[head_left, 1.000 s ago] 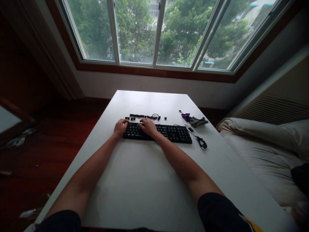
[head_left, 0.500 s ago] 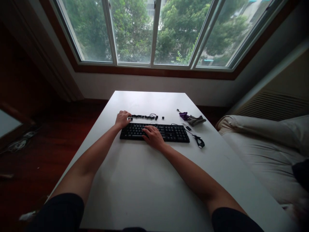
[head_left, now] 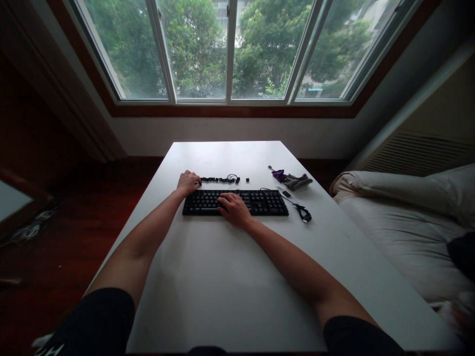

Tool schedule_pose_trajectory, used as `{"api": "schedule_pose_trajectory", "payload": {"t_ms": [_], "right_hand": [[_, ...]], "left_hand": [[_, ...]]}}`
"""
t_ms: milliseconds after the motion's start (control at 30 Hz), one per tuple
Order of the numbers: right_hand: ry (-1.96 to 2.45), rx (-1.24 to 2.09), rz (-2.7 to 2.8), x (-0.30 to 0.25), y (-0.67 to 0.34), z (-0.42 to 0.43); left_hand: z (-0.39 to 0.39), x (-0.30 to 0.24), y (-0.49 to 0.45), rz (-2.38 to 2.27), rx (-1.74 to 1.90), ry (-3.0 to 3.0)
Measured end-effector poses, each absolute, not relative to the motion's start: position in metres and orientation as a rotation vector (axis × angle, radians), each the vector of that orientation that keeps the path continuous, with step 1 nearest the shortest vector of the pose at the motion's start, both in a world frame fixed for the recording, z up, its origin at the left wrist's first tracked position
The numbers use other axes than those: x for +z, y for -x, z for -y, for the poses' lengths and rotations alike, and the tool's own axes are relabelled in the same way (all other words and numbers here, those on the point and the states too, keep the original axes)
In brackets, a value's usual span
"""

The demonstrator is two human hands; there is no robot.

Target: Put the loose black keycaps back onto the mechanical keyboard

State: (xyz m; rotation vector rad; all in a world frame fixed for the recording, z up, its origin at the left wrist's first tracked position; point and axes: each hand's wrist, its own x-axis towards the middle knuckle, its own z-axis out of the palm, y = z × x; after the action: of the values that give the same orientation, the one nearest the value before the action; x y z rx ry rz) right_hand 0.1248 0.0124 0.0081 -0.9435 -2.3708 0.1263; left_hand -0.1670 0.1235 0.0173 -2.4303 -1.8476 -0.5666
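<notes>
A black keyboard (head_left: 261, 202) lies lengthwise across the white table. Beyond its far edge runs a row of small loose black keycaps (head_left: 212, 179). My left hand (head_left: 188, 182) is at the left end of that row, thumb and fingers closed on a dark keycap (head_left: 199, 183), which they partly cover. My right hand (head_left: 235, 208) rests over the middle-left of the keyboard with its fingers stretched out on the keys, holding nothing.
On the right lie a coiled black cable (head_left: 304, 213), a small dark piece (head_left: 286, 194), a grey cloth bundle (head_left: 298, 182) and a purple item (head_left: 278, 175). One separate keycap (head_left: 247, 180) sits right of the row. A pale sofa (head_left: 386, 227) stands beyond the table's right edge.
My left thumb and fingers have drawn together on the keycap at the row's left end. My right hand stays on the keyboard. The view has shifted slightly.
</notes>
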Motion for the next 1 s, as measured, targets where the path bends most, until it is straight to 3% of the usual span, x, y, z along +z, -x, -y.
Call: {"api": "schedule_pose_trajectory", "payload": {"t_ms": [433, 800, 1000], "right_hand": [[0.927, 0.118, 2.382, 0.009, -0.126, -0.011], [0.902, 0.099, 2.388, 0.007, -0.127, -0.011], [0.926, 0.115, 2.391, 0.005, -0.126, -0.012]], "left_hand": [[-0.116, 0.033, 0.158, 1.804, -0.631, 2.436], [-0.1, 0.066, 0.168, 1.594, -0.256, 3.009], [-0.092, 0.066, 0.161, 1.649, -0.332, 3.015]]}}
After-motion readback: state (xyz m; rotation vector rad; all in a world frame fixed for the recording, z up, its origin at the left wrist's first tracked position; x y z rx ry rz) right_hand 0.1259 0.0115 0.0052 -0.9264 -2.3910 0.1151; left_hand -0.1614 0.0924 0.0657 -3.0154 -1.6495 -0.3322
